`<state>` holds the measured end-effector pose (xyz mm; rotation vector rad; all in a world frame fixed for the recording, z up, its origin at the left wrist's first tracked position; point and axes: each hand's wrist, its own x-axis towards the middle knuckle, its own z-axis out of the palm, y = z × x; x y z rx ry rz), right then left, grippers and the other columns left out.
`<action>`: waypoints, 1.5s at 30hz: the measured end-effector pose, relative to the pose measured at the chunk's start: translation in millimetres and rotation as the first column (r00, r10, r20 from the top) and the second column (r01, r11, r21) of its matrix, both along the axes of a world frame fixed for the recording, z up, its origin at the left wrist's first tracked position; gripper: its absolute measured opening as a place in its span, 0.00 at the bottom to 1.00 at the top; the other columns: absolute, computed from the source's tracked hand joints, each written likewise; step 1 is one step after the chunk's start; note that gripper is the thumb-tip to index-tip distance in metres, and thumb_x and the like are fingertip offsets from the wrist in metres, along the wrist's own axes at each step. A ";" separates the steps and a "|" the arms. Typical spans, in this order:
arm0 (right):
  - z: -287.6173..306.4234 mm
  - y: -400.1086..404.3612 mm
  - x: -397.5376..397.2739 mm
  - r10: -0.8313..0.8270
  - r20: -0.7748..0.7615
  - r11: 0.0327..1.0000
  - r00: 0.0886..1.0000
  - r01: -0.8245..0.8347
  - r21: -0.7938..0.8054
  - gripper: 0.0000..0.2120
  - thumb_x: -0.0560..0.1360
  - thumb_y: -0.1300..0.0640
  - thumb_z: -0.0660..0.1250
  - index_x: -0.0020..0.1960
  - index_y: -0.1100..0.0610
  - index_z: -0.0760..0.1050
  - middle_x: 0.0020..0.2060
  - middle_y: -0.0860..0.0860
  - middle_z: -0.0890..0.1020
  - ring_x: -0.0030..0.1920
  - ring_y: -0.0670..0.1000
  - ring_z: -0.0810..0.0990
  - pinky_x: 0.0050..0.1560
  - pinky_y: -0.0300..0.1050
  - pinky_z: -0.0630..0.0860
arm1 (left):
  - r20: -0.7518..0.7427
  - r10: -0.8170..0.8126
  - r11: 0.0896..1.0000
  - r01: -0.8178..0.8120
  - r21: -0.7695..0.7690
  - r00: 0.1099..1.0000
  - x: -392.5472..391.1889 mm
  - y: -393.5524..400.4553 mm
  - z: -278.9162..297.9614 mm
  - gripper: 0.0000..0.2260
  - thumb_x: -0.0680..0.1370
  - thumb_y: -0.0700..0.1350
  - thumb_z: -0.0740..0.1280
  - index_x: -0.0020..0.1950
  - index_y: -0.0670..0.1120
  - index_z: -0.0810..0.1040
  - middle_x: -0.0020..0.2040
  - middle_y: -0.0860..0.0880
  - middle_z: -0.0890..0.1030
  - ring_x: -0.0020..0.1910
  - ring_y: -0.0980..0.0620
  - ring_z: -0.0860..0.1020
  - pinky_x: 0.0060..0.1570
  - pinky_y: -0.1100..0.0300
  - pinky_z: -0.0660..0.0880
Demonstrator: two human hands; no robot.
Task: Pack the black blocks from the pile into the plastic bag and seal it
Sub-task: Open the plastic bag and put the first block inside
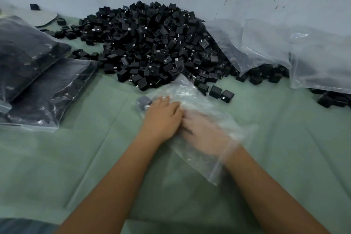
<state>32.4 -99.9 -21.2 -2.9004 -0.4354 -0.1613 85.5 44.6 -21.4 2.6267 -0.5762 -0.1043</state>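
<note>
Plastic bag (190,100): right hand (205,133) inside, blurred; left hand (163,116) flat on it.

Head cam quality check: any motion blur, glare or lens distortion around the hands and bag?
Head view: the right hand is smeared by motion blur inside the clear plastic bag; the left hand is sharper. Small glare streaks show on the bag and on the filled bags at left. Wide-angle bending shows towards the edges. Lighting is soft and even; the pile of black blocks is reasonably sharp.

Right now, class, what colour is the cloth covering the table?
Pale green cloth, creased; the head view shows it best.
</note>
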 end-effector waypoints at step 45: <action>-7.4 -63.3 -12.8 -0.412 0.120 0.569 0.903 0.152 0.809 0.18 0.69 0.71 0.67 0.52 0.53 0.81 0.51 0.48 0.81 0.54 0.45 0.78 0.59 0.36 0.72 | 0.021 -0.007 0.843 0.017 -0.538 1.000 -5.6 -42.7 -10.0 0.03 0.77 0.44 0.65 0.44 0.46 0.75 0.52 0.55 0.77 0.66 0.49 0.70 0.60 0.53 0.67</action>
